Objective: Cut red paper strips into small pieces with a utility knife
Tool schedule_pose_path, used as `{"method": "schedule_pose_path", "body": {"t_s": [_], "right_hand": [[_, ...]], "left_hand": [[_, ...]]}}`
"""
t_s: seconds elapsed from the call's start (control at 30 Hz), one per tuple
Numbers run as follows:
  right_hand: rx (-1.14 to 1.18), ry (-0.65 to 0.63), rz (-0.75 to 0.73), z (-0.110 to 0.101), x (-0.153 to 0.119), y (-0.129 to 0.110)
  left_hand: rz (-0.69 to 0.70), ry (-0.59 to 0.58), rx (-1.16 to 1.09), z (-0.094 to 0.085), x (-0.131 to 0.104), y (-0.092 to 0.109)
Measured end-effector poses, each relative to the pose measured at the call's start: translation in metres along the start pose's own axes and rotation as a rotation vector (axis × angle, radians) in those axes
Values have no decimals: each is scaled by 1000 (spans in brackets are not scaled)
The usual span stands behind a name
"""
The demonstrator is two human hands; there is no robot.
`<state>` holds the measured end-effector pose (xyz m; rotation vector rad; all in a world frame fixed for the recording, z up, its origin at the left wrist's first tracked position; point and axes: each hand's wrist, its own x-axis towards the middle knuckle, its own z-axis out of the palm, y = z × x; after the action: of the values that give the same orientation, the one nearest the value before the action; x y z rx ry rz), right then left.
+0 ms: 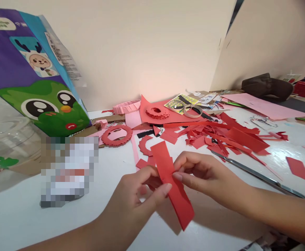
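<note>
Red paper strip [163,164] is held tilted above white tabletop [104,183], ctr., pinched btwn. thumb & fingers of L hand [131,197] on one edge, thumb & fingers of R hand [206,174] on the other. Beyond, red scraps [246,139] are strewn; metal tool [259,175] is seen nr. R forearm, toothed red ring [118,142] at L.

Goes bare from both hands up along the forearms, as far as shows on either side of the red paper strip [163,160]. Has, left of the strip, a left hand [130,190] with rounded knuckles, a slim wrist [123,216] and a smooth left forearm [89,238] widening away from it. Shows a short, rounded thumbnail [166,189] against the strip. Has, right of the strip, a right hand [207,172] with slender fingers [187,159] and a smooth, tapering right forearm [275,212].
</note>
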<state>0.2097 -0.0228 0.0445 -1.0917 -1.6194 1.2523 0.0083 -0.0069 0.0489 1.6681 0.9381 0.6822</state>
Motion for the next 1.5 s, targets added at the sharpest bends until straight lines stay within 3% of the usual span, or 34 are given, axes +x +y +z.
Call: {"method": "schedule_pose_path", "body": {"t_s": [0.13, 0.27, 0.43, 0.63, 0.8, 1.07, 1.23, 1.37, 1.5], "right_hand": [[66, -20, -15, 1, -6, -1], [-183, 84, -298, 1, -11, 1], [-502, 88, -562, 0, -10, 6], [-590, 134, -618, -1, -8, 4], [-488, 125, -526, -4, -7, 3], [-279, 131, -144, 0, -5, 3], [-74, 116, -87, 1, -2, 4], [146, 8, 4, 2, 2, 5], [148, -12, 30, 2, 3, 7]], "left_hand": [[-20, 58, -125, 1, 1, 0], [-115, 88, -259, 2, 3, 1], [-213, 55, -378, 3, 3, 1], [-222, -11, -533, 6, 2, 0], [-185, 44, -465, 5, 1, 1], [-158, 5, -246, 4, 1, 3], [-146, 44, -221, 4, 2, 0], [-153, 39, -206, 4, 1, 0], [-147, 25, -177, 4, -1, -2]]}}
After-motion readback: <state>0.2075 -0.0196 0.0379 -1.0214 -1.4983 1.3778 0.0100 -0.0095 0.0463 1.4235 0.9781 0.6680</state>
